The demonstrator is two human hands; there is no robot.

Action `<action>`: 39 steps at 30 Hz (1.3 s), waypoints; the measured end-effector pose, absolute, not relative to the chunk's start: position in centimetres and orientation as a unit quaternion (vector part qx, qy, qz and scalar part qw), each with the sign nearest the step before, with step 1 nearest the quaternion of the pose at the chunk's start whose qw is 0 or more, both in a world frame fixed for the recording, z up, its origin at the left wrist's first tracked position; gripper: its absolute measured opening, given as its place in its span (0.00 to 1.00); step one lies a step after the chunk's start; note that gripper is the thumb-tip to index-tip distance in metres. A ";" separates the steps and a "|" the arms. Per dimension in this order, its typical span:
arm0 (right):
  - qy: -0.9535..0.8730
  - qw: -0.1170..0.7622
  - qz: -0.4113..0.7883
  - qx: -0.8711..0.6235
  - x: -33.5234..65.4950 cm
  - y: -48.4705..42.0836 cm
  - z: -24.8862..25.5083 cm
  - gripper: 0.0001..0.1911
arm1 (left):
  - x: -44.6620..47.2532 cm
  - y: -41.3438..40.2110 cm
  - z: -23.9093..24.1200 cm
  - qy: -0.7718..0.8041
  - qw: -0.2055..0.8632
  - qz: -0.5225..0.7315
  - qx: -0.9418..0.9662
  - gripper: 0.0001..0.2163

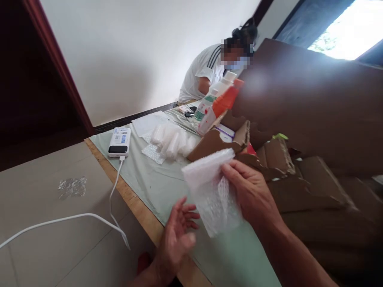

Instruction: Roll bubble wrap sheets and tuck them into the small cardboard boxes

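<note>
My right hand (254, 191) grips a clear bubble-wrap bag (211, 187) by its right edge and holds it above the table. Just below and to the left of the bag, my left hand (178, 235) is open with its fingers spread and slightly curled, and it holds nothing. A pile of more bubble-wrap bags (172, 141) lies further back on the pale green table cover (149, 179).
A white power bank (119, 141) with a white cable (74, 219) lies at the table's left edge. Torn cardboard boxes (269, 159) fill the right side, with plastic bottles (217, 105) behind them. A person in a white shirt (203, 73) sits at the far end.
</note>
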State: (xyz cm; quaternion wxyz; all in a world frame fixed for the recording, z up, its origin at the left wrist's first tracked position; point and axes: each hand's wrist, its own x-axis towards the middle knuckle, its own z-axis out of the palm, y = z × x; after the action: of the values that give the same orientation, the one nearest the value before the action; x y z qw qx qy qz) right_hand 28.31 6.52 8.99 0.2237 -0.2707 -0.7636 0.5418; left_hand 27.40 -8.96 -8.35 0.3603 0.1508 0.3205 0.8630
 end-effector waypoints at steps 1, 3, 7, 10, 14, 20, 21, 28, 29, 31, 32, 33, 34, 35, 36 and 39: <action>-0.736 0.195 0.576 -0.297 30.1 6.5 8.3 0.19 | 27.3 -9.3 -7.8 0.314 0.364 0.867 0.133 0.37; -0.685 0.144 0.631 -0.333 33.4 6.5 6.7 0.21 | 27.4 -10.0 -6.7 0.318 0.381 0.858 0.129 0.40; -0.603 0.093 0.704 -0.363 39.1 6.1 3.5 0.22 | 28.6 -10.6 -4.8 0.426 0.433 0.774 0.182 0.44; -0.552 0.092 0.747 -0.360 43.4 5.5 1.5 0.29 | 30.1 -9.8 -4.1 0.529 0.440 0.704 0.177 0.33; -0.523 0.136 0.759 -0.362 49.1 3.8 -0.3 0.45 | 32.5 -8.4 -4.0 0.546 0.430 0.707 0.131 0.32; -0.499 0.209 0.742 -0.396 53.1 -0.5 -2.3 0.36 | 35.6 -7.0 -3.6 0.471 0.508 0.721 0.032 0.28; -0.509 0.220 0.732 -0.396 53.4 -1.1 -2.3 0.29 | 35.8 -6.8 -3.4 0.468 0.523 0.712 0.011 0.26; -0.559 0.303 0.629 -0.447 57.0 0.8 -0.4 0.16 | 34.8 -7.7 -3.3 0.535 0.438 0.709 0.139 0.22; -0.571 0.292 0.625 -0.445 57.7 1.8 -0.1 0.16 | 34.6 -8.1 -3.5 0.571 0.381 0.702 0.188 0.24; -0.592 0.267 0.617 -0.444 59.0 3.6 0.1 0.17 | 34.6 -8.6 -3.6 0.641 0.296 0.644 0.293 0.25; -0.601 0.257 0.610 -0.449 59.6 4.3 0.1 0.17 | 34.8 -8.6 -3.5 0.666 0.269 0.604 0.346 0.25; -0.607 0.251 0.601 -0.456 60.1 4.8 -0.1 0.17 | 35.1 -8.4 -3.4 0.680 0.251 0.564 0.396 0.25; -0.610 0.249 0.592 -0.465 60.4 5.2 -0.3 0.18 | 35.4 -7.9 -3.2 0.686 0.236 0.529 0.440 0.25; -0.609 0.251 0.584 -0.474 60.8 5.3 -0.6 0.19 | 35.7 -7.3 -3.1 0.687 0.223 0.500 0.477 0.27; -0.604 0.256 0.578 -0.485 61.0 5.2 -0.9 0.21 | 35.9 -6.4 -3.0 0.688 0.211 0.476 0.506 0.28; -0.575 0.271 0.580 -0.509 61.4 4.1 -2.0 0.28 | 36.0 -3.6 -3.3 0.719 0.179 0.391 0.546 0.33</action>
State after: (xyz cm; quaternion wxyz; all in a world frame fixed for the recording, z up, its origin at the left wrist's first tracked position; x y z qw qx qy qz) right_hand 61.36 4.09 -2.03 0.2712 -0.5087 -0.5754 0.5801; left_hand 35.99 -3.59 -3.35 0.1793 0.5457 0.7192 0.3909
